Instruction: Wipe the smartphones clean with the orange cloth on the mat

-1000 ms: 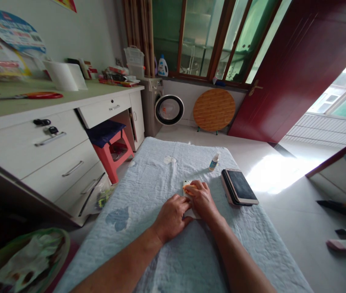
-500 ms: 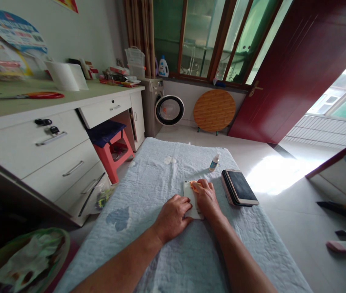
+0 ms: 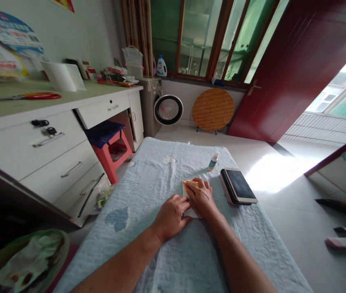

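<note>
A flat white phone (image 3: 195, 214) lies on the cloth-covered table, mostly hidden under my hands. My left hand (image 3: 171, 216) grips its left edge, with the thumb at the near end. Pressed against the phone's far part is an orange cloth (image 3: 188, 187), which my right hand (image 3: 202, 197) holds under bent fingers. Just right of my right hand sits a stack of phones (image 3: 240, 186), the top one with its dark screen up. Beyond the hands stands a small spray bottle (image 3: 213, 162), upright.
A pale blue quilted cover (image 3: 148, 171) drapes the table. On the left are a white desk with drawers (image 3: 66, 158), a red stool (image 3: 112, 156) and a waste basket (image 3: 64, 244). A washing machine (image 3: 150, 108) with its door open and a round wooden tabletop (image 3: 213, 109) stand at the back.
My right hand and the orange cloth have shifted slightly left across the phone's far end, covering more of it. My left hand keeps its hold. The view has turned a little.
</note>
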Action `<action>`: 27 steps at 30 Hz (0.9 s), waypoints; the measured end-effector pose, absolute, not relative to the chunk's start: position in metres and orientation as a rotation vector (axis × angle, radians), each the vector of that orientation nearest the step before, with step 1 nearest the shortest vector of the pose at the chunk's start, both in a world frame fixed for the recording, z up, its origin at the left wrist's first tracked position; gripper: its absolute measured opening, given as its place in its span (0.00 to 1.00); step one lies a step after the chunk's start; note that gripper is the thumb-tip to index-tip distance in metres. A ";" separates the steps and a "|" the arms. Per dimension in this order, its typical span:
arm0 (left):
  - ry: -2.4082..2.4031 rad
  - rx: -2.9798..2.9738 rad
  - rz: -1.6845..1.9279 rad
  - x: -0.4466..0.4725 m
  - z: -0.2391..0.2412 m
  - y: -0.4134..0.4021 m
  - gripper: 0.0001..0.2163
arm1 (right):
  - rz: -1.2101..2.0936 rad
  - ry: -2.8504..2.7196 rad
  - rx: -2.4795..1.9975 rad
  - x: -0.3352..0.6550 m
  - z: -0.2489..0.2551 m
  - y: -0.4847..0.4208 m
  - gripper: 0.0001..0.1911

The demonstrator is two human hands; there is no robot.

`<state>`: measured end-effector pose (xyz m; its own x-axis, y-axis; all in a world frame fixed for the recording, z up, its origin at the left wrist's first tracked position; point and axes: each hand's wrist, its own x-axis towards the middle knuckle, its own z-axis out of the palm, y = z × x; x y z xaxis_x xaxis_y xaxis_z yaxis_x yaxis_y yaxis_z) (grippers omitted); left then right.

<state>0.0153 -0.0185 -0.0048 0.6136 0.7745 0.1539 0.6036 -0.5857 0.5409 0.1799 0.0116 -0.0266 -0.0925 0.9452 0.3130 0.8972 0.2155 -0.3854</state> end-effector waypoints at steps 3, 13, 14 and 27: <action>1.093 2.406 0.519 0.015 -0.004 -0.018 0.06 | 0.085 -1.930 -1.764 0.184 -0.033 0.015 0.15; 1.087 2.410 0.567 0.014 -0.008 -0.017 0.09 | 0.175 -1.923 -1.712 0.199 -0.040 0.021 0.19; 1.087 2.409 0.576 0.014 -0.009 -0.017 0.09 | 0.175 -1.930 -1.708 0.199 -0.039 0.021 0.18; 1.098 2.406 0.587 0.014 -0.010 -0.017 0.09 | 0.207 -1.911 -1.681 0.200 -0.042 0.022 0.17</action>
